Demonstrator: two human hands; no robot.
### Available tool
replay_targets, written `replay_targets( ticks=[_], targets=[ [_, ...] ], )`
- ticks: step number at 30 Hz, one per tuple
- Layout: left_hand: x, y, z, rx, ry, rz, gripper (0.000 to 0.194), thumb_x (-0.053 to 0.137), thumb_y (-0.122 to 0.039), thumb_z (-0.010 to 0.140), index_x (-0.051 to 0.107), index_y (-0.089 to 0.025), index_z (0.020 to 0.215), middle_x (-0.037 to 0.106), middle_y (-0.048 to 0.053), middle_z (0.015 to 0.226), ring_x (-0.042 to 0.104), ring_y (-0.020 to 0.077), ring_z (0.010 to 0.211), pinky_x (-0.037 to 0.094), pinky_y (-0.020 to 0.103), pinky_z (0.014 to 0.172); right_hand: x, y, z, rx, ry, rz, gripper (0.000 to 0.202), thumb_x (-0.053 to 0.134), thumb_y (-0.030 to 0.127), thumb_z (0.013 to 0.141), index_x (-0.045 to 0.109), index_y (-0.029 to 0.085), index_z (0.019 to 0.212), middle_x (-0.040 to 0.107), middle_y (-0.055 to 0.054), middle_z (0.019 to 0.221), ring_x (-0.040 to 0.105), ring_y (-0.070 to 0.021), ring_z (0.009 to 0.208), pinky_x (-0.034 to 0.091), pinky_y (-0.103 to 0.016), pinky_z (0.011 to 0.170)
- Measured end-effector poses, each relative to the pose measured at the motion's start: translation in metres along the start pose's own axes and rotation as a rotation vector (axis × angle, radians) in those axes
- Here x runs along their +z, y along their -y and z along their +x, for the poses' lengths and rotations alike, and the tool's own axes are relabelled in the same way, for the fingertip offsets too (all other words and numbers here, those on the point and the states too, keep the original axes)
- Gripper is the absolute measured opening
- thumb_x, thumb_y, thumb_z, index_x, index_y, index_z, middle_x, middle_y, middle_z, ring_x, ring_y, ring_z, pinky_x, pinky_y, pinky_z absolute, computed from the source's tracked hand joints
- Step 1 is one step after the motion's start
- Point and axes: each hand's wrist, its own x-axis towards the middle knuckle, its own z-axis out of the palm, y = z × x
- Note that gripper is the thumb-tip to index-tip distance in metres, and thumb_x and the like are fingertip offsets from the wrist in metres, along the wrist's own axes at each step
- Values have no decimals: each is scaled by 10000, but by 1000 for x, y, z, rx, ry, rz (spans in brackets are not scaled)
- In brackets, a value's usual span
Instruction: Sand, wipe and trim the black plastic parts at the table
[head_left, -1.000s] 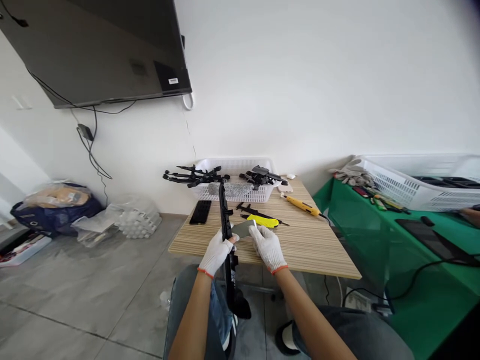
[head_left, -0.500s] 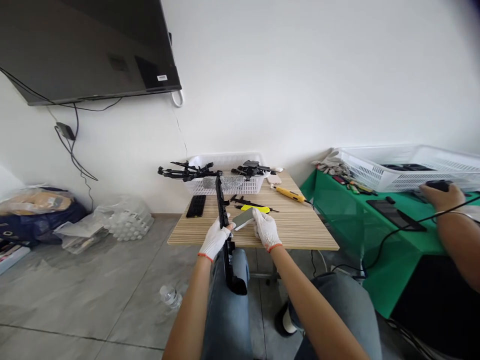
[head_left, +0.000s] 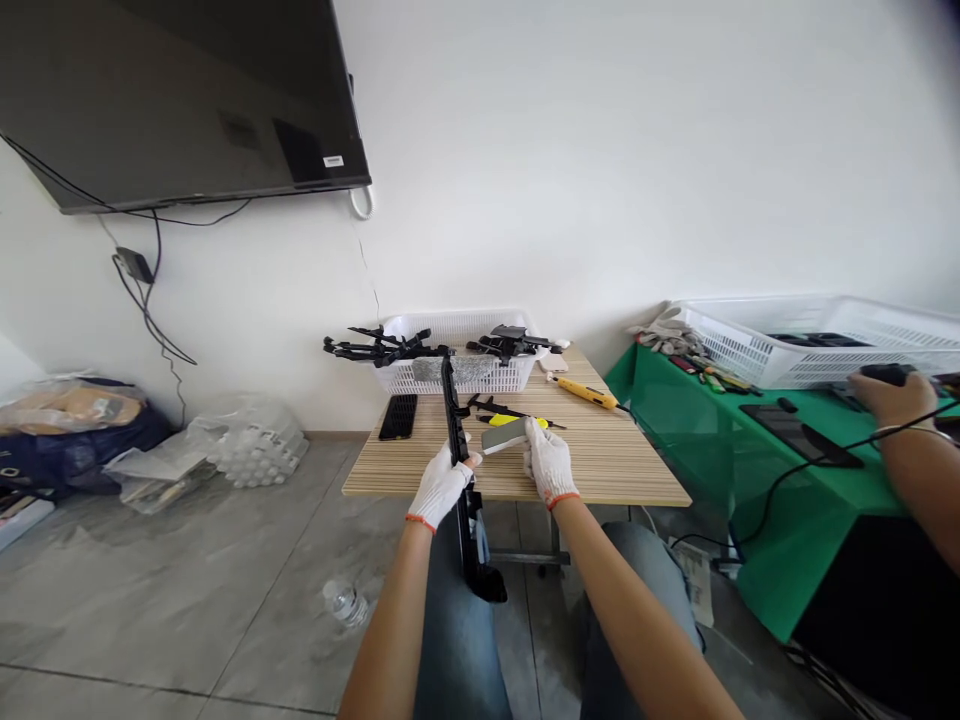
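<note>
The left hand [head_left: 441, 487], in a white glove, is wrapped around a long black strip [head_left: 455, 420], thumb on its right side. The strip stands steeply across the table's near edge, its upper end in front of the basket, its lower end over the knees. The right hand [head_left: 551, 462], gloved too, pinches the right end of a flat grey plate [head_left: 504, 436] above the table [head_left: 600, 465]. Over the last 0.5 s the plate has swung flatter and its free end has drawn a little away from the strip; a small gap now shows between the 2. The left grip is unchanged, so I judge this a slight readjustment within the same work, not a new stage.

Beyond the plate lie a yellow cutter [head_left: 503, 421], partly hidden, and a black caliper [head_left: 491, 405]. A phone [head_left: 398, 417] lies by the left edge, a yellow pen-like tool [head_left: 589, 393] by the right. Along the far edge, the white basket [head_left: 517, 378] carries black parts [head_left: 510, 342]. Farther right, over a green cloth [head_left: 780, 540], a co-worker's hand [head_left: 894, 402] holds a dark object [head_left: 889, 374].
</note>
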Motion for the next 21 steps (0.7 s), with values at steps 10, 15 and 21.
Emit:
replay_targets(
  ticks=[10, 15, 21],
  targets=[
    [0, -2, -1, 3, 32, -46, 551, 637, -419, 864, 570, -214, 1371, 700, 14, 958, 618, 131, 659, 482, 280, 696, -3, -3, 6, 11, -39, -6, 509, 728, 648, 715, 433, 236, 665, 430, 81, 430, 335, -63, 332, 261, -190, 293],
    [-1, -1, -1, 28, 30, -22, 551, 629, -431, 867, 574, -222, 1374, 705, 19, 966, 622, 141, 676, 489, 296, 718, -3, -2, 4, 20, -43, 4, 534, 757, 661, 666, 447, 227, 653, 439, 82, 449, 329, -53, 338, 257, -180, 286],
    [-1, -6, -3, -5, 30, -38, 586, 649, -417, 851, 561, -212, 1392, 706, 17, 943, 618, 137, 650, 497, 281, 678, -2, 0, 0, 17, -60, 3, 522, 759, 647, 668, 460, 220, 642, 442, 77, 446, 330, -51, 336, 252, -177, 281]
  ],
)
